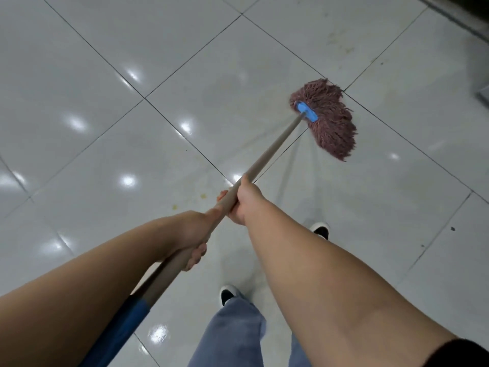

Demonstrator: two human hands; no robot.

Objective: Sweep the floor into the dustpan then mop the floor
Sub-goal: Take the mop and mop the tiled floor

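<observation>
Floor (79, 62) of glossy white tiles, yellowish stains, both hands' grip wrapped around mop handle (275, 144)

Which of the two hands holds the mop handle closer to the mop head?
The right hand. It grips the handle higher up, nearer the mop head, while the left hand grips lower, closer to the blue end of the handle.
</observation>
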